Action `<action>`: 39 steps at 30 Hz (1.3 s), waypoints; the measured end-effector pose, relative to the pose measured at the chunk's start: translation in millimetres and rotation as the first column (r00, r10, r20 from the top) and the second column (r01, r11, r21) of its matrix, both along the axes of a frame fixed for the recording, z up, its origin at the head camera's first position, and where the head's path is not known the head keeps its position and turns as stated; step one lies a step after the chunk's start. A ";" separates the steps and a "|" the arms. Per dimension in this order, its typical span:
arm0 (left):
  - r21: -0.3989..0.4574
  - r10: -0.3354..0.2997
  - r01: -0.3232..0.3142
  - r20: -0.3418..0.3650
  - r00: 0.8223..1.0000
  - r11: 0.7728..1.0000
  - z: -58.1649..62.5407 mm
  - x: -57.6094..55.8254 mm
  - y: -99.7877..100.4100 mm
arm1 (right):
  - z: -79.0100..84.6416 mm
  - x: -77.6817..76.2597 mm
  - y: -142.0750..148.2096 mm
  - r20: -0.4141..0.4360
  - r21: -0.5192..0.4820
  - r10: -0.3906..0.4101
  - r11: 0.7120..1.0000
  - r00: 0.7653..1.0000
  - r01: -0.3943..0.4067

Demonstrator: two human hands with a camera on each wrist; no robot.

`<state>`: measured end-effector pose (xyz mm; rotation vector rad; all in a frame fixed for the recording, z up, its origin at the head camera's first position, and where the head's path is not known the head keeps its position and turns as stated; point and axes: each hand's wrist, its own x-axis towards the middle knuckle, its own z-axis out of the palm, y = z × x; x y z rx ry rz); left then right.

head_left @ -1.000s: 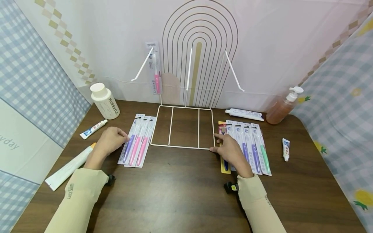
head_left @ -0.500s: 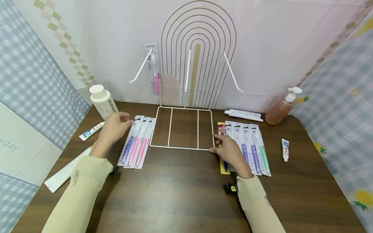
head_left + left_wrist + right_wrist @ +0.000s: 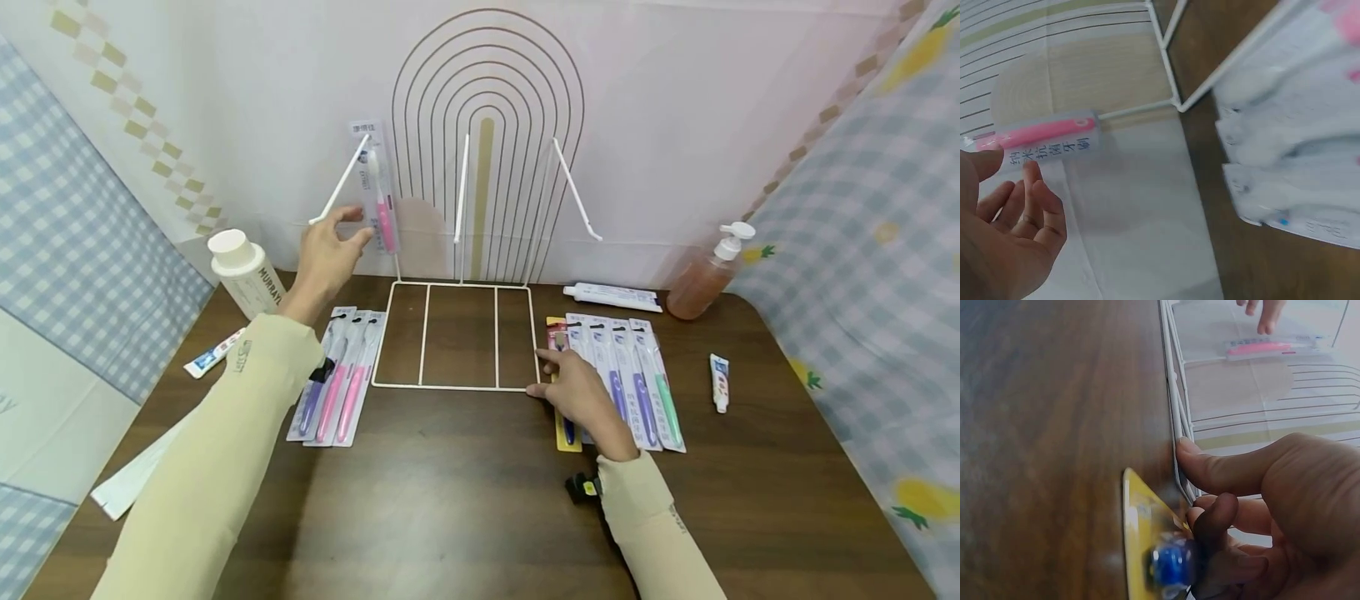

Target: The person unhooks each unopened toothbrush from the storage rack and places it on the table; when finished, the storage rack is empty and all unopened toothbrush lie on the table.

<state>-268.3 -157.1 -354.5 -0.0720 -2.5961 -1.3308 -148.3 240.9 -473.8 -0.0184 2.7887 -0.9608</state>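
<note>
A white wire display rack (image 3: 450, 387) stands on the table, with three long hooks pointing forward. On its left hook hangs a packaged pink toothbrush (image 3: 385, 221). My left hand (image 3: 327, 262) is raised beside the lower end of that package, thumb and fingers apart; the left wrist view has the fingertips right by the package's printed edge. At the rack's front right corner, my right hand (image 3: 577, 390) holds the base wire between thumb and fingers. Under and beside it lies a yellow-backed toothbrush package (image 3: 567, 433), partly hidden by the hand.
Packaged toothbrushes (image 3: 348, 404) lie left of the rack, partly under the left sleeve. Several more packages (image 3: 643, 408) fan out on the right. Around them are a white bottle (image 3: 247, 275), a pump bottle (image 3: 701, 283), a toothpaste tube (image 3: 613, 297) and a small tube (image 3: 719, 383).
My left hand has risen from the left toothbrush packages up to the hanging one. The right hand stays at the rack's corner. The head view has shifted slightly.
</note>
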 end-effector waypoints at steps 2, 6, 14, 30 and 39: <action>0.015 0.005 -0.005 0.016 1.000 1.000 3.6 -5.0 4.2 | -1.3 -0.2 -0.6 0.001 -0.008 -0.003 1.000 1.000 0.003; 0.082 0.020 -0.024 0.046 0.999 0.996 7.3 -11.3 10.3 | -0.4 0.9 -1.6 -0.003 -0.023 0.000 1.000 1.000 0.000; 0.223 0.042 -0.041 0.001 0.999 0.974 13.4 -9.0 10.1 | -1.8 -1.7 -1.7 -0.001 -0.004 -0.007 1.000 1.000 0.007; 0.259 -0.016 0.020 -0.016 1.000 0.966 16.1 12.1 14.2 | -2.5 -1.7 0.7 -0.002 0.022 -0.001 1.000 1.000 0.001; 0.258 -0.033 0.040 -0.030 0.999 0.965 16.3 17.6 11.7 | 12.8 4.7 -4.9 -0.004 0.022 0.005 1.000 1.000 -0.005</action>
